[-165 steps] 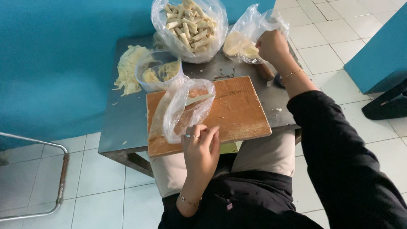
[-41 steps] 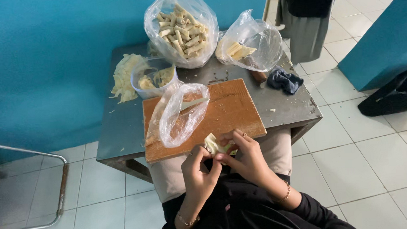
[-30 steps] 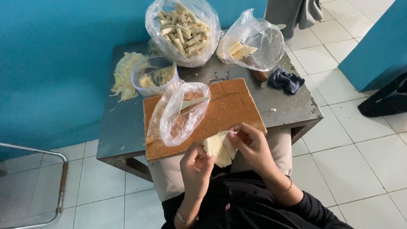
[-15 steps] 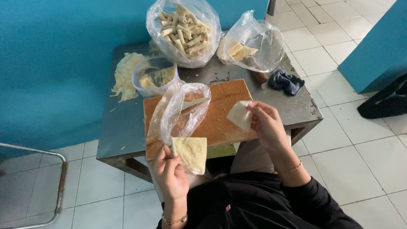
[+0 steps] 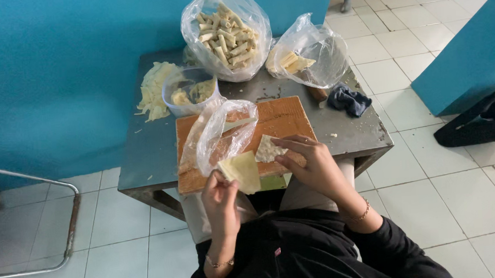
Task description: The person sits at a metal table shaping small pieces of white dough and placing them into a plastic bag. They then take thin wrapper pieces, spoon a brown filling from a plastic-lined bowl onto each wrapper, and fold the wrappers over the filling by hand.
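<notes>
I see a clear plastic bag [image 5: 226, 34] full of pale rolled sticks beside a clear bowl [image 5: 192, 91] of filling. My left hand [image 5: 219, 198] pinches a pale square wrapper [image 5: 240, 171] above the wooden board's [image 5: 282, 115] near edge; my right hand [image 5: 310, 164] grips a second pale wrapper [image 5: 268, 149] on it.
</notes>
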`<act>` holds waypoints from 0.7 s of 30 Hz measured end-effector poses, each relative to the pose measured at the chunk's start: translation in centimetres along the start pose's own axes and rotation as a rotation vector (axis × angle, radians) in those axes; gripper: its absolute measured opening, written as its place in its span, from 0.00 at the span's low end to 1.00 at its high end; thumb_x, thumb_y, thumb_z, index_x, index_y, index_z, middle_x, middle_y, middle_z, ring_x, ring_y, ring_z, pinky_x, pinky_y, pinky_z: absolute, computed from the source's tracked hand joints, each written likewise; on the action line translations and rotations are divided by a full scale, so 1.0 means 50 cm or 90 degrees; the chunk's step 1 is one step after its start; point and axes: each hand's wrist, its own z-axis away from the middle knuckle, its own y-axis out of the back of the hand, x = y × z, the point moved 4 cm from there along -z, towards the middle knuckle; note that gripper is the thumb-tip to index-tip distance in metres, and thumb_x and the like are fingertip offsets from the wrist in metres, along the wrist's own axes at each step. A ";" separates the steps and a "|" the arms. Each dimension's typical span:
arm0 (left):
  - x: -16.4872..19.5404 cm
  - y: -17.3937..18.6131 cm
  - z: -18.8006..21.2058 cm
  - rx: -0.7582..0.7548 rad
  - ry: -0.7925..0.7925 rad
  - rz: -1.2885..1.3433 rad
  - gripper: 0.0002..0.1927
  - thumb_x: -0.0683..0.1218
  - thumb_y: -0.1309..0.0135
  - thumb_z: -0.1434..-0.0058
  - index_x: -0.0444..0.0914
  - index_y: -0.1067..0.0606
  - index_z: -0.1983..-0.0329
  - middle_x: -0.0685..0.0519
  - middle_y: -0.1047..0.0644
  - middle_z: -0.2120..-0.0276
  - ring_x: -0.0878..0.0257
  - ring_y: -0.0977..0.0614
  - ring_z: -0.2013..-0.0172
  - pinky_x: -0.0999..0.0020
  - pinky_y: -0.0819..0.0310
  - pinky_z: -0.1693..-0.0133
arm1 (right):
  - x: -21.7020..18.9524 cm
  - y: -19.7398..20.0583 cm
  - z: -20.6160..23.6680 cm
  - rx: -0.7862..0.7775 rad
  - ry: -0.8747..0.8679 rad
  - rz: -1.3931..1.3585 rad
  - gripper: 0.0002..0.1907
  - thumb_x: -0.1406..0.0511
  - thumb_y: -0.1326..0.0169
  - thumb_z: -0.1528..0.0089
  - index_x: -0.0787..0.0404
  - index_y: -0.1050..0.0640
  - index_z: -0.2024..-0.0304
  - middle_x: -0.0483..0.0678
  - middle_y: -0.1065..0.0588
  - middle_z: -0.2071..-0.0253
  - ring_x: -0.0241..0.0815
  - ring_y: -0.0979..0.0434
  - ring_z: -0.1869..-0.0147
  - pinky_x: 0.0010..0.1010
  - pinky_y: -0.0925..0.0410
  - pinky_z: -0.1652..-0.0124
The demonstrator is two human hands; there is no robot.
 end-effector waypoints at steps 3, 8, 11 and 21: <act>-0.021 -0.053 0.003 -0.061 0.027 -0.012 0.10 0.38 0.42 0.39 0.38 0.33 0.66 0.58 0.30 0.67 0.71 0.30 0.65 0.74 0.35 0.61 | 0.030 -0.041 -0.012 -0.146 -0.129 -0.341 0.27 0.67 0.40 0.37 0.54 0.26 0.35 0.42 0.23 0.56 0.30 0.25 0.54 0.24 0.26 0.57; 0.021 -0.094 -0.007 -0.197 -0.139 -0.495 0.07 0.42 0.40 0.40 0.37 0.26 0.64 0.53 0.22 0.67 0.63 0.24 0.67 0.67 0.30 0.66 | 0.119 0.007 -0.067 -0.213 -0.167 -0.185 0.20 0.67 0.37 0.41 0.58 0.21 0.45 0.40 0.21 0.64 0.29 0.23 0.63 0.24 0.28 0.64; 0.036 -0.105 -0.010 -0.224 -0.140 -0.574 0.07 0.43 0.39 0.41 0.37 0.24 0.63 0.50 0.23 0.67 0.57 0.24 0.69 0.64 0.31 0.68 | 0.168 0.124 -0.141 -0.094 -0.094 0.037 0.16 0.64 0.34 0.41 0.60 0.17 0.51 0.47 0.22 0.65 0.34 0.24 0.64 0.29 0.29 0.64; 0.055 -0.155 0.021 -0.326 -0.238 -0.536 0.05 0.41 0.40 0.39 0.37 0.25 0.63 0.49 0.21 0.63 0.50 0.20 0.59 0.58 0.27 0.58 | 0.117 0.081 -0.199 0.107 0.036 0.242 0.11 0.63 0.42 0.36 0.55 0.17 0.52 0.48 0.17 0.61 0.42 0.14 0.63 0.33 0.23 0.62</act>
